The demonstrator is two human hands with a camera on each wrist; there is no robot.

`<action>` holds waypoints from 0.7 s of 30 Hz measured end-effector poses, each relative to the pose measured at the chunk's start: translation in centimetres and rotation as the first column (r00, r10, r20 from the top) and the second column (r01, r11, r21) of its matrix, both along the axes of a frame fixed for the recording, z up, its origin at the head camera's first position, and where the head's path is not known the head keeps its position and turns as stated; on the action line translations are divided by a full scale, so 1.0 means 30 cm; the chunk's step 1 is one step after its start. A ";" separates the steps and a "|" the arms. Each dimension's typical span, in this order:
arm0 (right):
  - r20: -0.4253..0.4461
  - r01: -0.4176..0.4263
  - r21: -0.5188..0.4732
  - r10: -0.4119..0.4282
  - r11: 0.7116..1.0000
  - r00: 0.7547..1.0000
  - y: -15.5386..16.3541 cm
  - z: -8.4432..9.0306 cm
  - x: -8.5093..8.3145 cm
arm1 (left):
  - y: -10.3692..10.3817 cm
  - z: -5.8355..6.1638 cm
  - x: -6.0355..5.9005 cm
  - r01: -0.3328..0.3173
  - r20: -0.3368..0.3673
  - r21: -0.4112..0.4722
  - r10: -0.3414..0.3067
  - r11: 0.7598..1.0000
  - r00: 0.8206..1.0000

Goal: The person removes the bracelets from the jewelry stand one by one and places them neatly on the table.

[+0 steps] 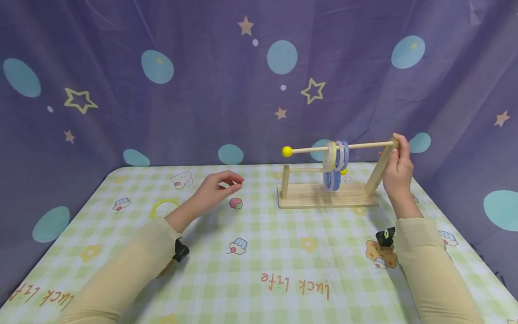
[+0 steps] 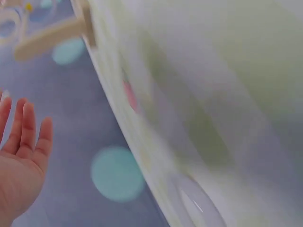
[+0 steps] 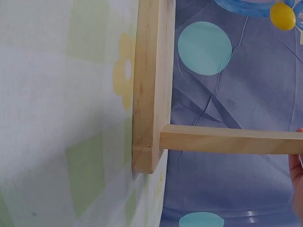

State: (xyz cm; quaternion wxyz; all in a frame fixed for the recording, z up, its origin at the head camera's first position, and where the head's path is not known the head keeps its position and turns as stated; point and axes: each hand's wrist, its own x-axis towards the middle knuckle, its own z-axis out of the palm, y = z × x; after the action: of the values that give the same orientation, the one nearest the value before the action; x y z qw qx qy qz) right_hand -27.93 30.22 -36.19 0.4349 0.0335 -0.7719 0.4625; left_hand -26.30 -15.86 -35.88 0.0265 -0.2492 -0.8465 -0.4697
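My right hand [image 1: 398,168] grips the top of the tall slanted post of a wooden ring stand [image 1: 328,198] at the table's right. Several rings in yellow, whitish and blue [image 1: 345,155] hang on the upper rod, which ends in a yellow ball [image 1: 287,151]. Blue rings [image 1: 332,181] hang on the lower rod. My left hand [image 1: 218,189] hovers left of the stand, fingers loosely bent, holding nothing. A yellow ring [image 1: 153,210] lies on the table behind the left forearm, partly hidden. In the left wrist view, a pale whitish ring [image 2: 182,201] lies on the cloth.
A green-and-white checked tablecloth [image 1: 283,252] with printed cupcakes and flowers covers the table. Close behind it hangs a purple curtain [image 1: 210,99] with stars and teal dots. Dark wrist devices [image 1: 182,250] sit under both sleeves.
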 end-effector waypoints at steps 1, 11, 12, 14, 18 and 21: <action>0.000 0.003 0.002 -0.003 1.000 1.000 0.000 -0.001 0.000 | 0.023 0.006 0.007 0.007 0.001 0.024 -0.007 1.000 1.000; -0.001 -0.010 -0.008 0.010 1.000 1.000 -0.001 -0.003 0.002 | 0.247 0.044 0.056 0.035 -0.008 0.192 -0.034 0.981 0.999; 0.001 -0.015 -0.009 0.015 1.000 1.000 -0.001 -0.003 0.001 | 0.267 0.030 0.045 0.040 -0.019 0.212 -0.037 0.976 0.999; 0.004 -0.021 -0.008 0.021 1.000 1.000 -0.001 -0.002 0.000 | 0.308 0.026 0.043 0.052 -0.018 0.247 -0.049 0.968 0.999; 0.011 -0.012 -0.002 0.012 1.000 1.000 -0.001 -0.002 0.000 | 0.386 0.023 0.039 0.072 -0.016 0.278 -0.070 0.958 0.997; 0.012 0.003 0.005 -0.003 1.000 1.000 -0.001 -0.002 0.003 | 0.436 0.025 0.036 0.092 -0.028 0.299 -0.087 0.950 0.996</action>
State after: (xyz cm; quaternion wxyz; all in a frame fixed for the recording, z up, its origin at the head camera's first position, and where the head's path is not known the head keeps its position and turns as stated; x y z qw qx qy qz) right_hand -27.84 30.20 -36.25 0.4308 0.0306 -0.7759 0.4599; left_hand -25.23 -2.78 -35.13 0.0486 -0.2836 -0.7529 -0.5918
